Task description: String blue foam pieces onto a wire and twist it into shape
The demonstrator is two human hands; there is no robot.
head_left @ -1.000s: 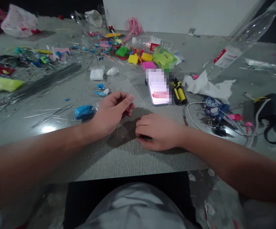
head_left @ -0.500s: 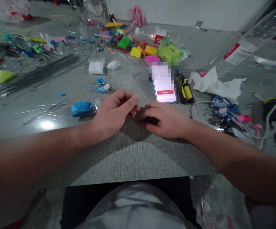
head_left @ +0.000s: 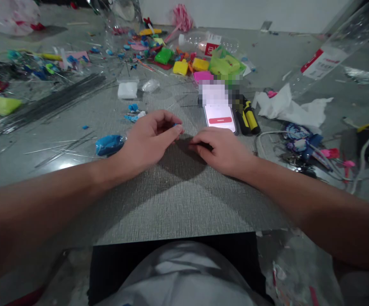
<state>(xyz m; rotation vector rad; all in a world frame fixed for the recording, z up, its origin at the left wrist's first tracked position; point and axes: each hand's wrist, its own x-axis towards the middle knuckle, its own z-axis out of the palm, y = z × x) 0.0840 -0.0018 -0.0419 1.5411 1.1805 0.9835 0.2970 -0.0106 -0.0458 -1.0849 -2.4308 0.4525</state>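
Blue bit (head_left: 176, 125) — in left hand (head_left: 154, 137), at fingertips (head_left: 177, 129).

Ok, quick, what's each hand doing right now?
Left hand: closed, pinching a small blue piece between thumb and fingers.
Right hand: closed at the fingertips; whether it holds anything cannot be told.

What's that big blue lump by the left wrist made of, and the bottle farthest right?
Blue lump: perhaps modelling clay, from its smooth, rounded shape, in a shiny see-through wrapper, likely plastic.
Bottle: probably glossy clear plastic; you can see through it.
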